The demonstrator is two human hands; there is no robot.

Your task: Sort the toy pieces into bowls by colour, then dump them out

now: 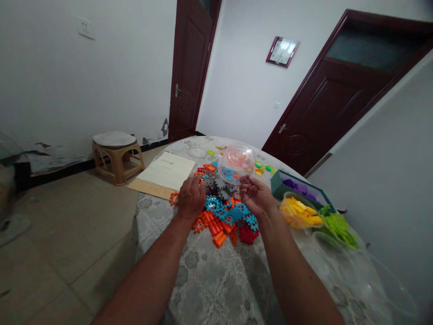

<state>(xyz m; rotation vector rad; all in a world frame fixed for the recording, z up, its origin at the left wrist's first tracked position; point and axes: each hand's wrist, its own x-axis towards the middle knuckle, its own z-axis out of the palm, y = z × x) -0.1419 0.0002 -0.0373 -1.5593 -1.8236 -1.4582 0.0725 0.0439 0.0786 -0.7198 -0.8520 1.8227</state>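
Note:
A heap of plastic gear pieces, in blue, orange, grey and red, lies on the table in front of me. My left hand is at the heap's left edge, its fingers curled down together over pieces; whatever they grip is hidden. My right hand is closed, thumb and fingers pinching the near rim of a clear round plastic bowl. The bowl is tilted over the far side of the heap, and coloured pieces show through it. Beside my left hand lies an orange gear piece.
Left of the heap are a white paper sheet and brown card. On the right stand a green box with purple pieces, a tub of yellow pieces, green pieces and clear containers. Small coloured pieces lie farther back.

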